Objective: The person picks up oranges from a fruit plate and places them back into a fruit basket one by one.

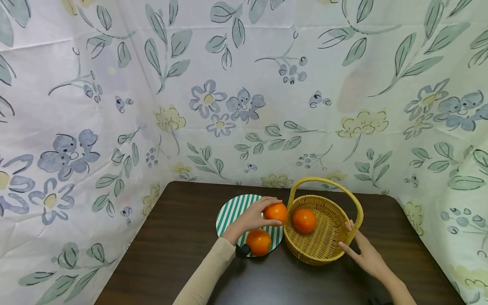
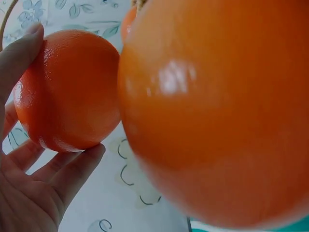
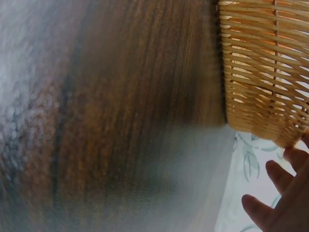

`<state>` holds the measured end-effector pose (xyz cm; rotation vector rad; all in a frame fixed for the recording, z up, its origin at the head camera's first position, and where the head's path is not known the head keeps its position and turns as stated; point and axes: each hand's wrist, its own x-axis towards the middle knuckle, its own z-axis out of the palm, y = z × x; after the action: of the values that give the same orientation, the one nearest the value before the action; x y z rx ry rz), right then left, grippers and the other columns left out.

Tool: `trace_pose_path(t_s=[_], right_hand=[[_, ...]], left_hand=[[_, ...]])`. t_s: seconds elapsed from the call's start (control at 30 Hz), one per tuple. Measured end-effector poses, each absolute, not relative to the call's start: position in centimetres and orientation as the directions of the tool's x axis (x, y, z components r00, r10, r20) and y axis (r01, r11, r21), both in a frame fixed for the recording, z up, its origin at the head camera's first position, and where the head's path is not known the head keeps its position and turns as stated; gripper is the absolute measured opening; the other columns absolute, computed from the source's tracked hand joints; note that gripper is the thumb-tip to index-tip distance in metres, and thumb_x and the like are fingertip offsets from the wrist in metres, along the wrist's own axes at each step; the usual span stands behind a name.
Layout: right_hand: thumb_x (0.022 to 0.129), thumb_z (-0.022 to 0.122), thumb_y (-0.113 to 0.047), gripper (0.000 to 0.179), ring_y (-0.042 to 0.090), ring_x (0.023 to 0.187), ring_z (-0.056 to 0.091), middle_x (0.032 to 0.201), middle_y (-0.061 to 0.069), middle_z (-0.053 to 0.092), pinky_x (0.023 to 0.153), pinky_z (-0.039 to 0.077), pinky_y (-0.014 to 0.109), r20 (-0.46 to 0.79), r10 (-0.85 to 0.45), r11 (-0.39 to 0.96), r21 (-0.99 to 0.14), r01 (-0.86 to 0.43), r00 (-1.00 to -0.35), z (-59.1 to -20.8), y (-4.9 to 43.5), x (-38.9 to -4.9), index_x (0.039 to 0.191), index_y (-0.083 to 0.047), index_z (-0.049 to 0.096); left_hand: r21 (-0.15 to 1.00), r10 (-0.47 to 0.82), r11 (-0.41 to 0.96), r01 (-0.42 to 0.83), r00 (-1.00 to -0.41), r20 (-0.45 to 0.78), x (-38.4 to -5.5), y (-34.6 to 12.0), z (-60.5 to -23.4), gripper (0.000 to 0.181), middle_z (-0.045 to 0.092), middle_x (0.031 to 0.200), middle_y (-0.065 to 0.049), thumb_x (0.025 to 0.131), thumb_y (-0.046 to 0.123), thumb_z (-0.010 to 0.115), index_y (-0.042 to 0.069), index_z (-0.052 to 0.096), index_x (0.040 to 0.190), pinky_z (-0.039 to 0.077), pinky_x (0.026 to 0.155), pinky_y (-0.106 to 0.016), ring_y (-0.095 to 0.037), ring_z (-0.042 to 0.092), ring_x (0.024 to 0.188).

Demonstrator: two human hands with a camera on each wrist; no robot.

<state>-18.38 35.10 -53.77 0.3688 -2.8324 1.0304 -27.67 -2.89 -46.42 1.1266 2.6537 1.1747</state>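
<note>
While the left grip (image 1: 252, 217) clasps a round orange (image 1: 276, 213) at the striped plate (image 1: 231, 212)'s right edge, the wicker basket (image 1: 322, 233) stands just right of it; the right grip (image 1: 367, 255), unclenched, touches the basket's opposite side.

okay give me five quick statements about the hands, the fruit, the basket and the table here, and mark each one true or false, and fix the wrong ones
1. The left hand holds an orange fruit. True.
2. The right hand is at the rim of the wicker basket. True.
3. Three fruits lie inside the basket. False: only a single fruit lies in it.
4. A striped plate lies on the table, to the left of the basket in the head view. True.
5. The tabletop is white. False: it is dark brown.
</note>
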Motion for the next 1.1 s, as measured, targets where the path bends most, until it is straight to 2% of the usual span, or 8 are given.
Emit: trace_pose_path(t_s=[0.2, 0.4, 0.77, 1.1], right_hand=[[0.093, 0.055, -0.029, 0.074, 0.054, 0.132, 0.013, 0.155, 0.011, -0.002, 0.090, 0.020, 0.072, 0.190, -0.191, 0.736, -0.621, -0.269, -0.963, -53.6, 35.1, -18.5, 0.150, -0.012, 0.011], [0.094, 0.055, -0.028, 0.074, 0.055, 0.132, 0.011, 0.155, 0.010, -0.004, 0.090, 0.020, 0.072, 0.190, -0.196, 0.733, -0.624, -0.273, -0.962, -53.6, 35.1, -18.5, 0.150, -0.012, 0.010], [0.093, 0.056, -0.029, 0.075, 0.053, 0.133, 0.012, 0.155, 0.010, -0.003, 0.091, 0.020, 0.072, 0.191, -0.190, 0.735, -0.622, -0.269, -0.963, -53.8, 35.1, -18.5, 0.150, -0.013, 0.010], [0.094, 0.055, -0.028, 0.075, 0.054, 0.133, 0.011, 0.155, 0.009, -0.004, 0.091, 0.020, 0.071, 0.190, -0.195, 0.731, -0.625, -0.272, -0.962, -53.8, 35.2, -18.4, 0.150, -0.014, 0.009]], left_hand=[[0.665, 0.633, 0.446, 0.599, -0.736, 0.239, -27.3, -2.3, -46.3, 0.066, 0.039, 0.141, 0.005, 0.078, 0.051, 0.067, 0.031, 0.044, 0.137, 0.046, 0.092, -0.033, -0.015, 0.047, 0.119], [0.691, 0.637, 0.418, 0.590, -0.733, 0.240, -27.2, -1.6, -46.4, 0.067, 0.039, 0.140, 0.008, 0.078, 0.051, 0.066, 0.030, 0.044, 0.138, 0.048, 0.089, -0.029, -0.012, 0.049, 0.114], [0.677, 0.642, 0.410, 0.611, -0.721, 0.262, -26.7, -0.4, -46.1, 0.066, 0.042, 0.138, 0.005, 0.079, 0.051, 0.066, 0.025, 0.046, 0.136, 0.048, 0.088, -0.028, -0.012, 0.050, 0.112], [0.690, 0.644, 0.404, 0.601, -0.722, 0.252, -26.3, 0.5, -46.2, 0.062, 0.042, 0.137, 0.004, 0.079, 0.049, 0.067, 0.033, 0.045, 0.135, 0.048, 0.086, -0.025, -0.011, 0.051, 0.110]])
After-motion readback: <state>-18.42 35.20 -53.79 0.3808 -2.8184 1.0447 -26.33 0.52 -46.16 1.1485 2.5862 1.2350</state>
